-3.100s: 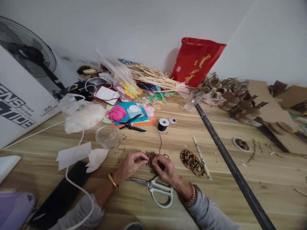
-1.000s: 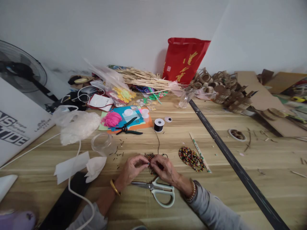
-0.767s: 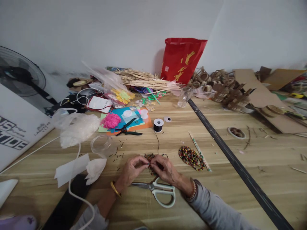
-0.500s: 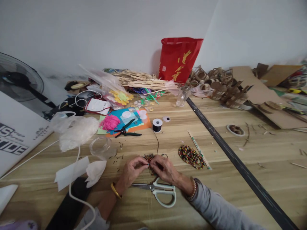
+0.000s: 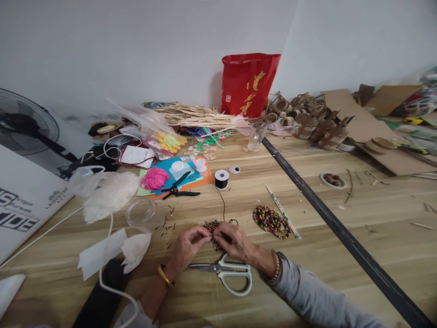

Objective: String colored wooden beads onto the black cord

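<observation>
My left hand [image 5: 190, 246] and my right hand [image 5: 234, 240] meet over a small beaded piece [image 5: 210, 226] of brown and red beads on the wooden table [image 5: 341, 273]. Both hands pinch it with fingertips pressed together. A thin black thread runs from the piece up to a black thread spool [image 5: 221, 179]. Mint-handled scissors [image 5: 228, 274] lie just below my hands. A coil of multicoloured beads [image 5: 271, 221] rests to the right of my right hand.
Black pliers [image 5: 177, 191] lie on coloured paper beside pink yarn [image 5: 154, 178]. A clear jar [image 5: 140, 214], plastic bags and white tissue sit at left. A red bag [image 5: 248, 84], straw sticks, cardboard pieces and a drinking glass [image 5: 255, 135] stand at the back. A black strip [image 5: 344, 239] crosses the table diagonally.
The view has drifted to the right and slightly down. My hands stay pinched on the beaded piece in the same spot, with only small finger movements.
</observation>
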Tool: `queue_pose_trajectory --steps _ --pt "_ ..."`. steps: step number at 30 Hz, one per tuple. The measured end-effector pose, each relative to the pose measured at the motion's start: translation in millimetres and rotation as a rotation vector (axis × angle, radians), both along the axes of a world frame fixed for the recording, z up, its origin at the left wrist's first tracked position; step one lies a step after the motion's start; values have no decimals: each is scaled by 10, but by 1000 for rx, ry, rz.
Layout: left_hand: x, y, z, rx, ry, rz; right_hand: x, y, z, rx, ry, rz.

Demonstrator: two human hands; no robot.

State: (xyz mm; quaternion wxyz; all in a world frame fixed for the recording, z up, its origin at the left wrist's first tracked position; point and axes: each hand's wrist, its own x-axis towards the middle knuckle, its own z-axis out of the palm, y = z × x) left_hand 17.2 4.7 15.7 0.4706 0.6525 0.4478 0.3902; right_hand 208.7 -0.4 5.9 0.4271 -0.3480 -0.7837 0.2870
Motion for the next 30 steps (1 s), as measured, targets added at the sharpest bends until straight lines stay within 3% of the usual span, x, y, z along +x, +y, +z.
queue_pose_trajectory --steps 7,30 --pt "0 -11 38 64 62 2 3 -5 33 0 -8 9" --pt "3 -26 44 111 13 -2 -11 -25 -9 16 -10 -4"
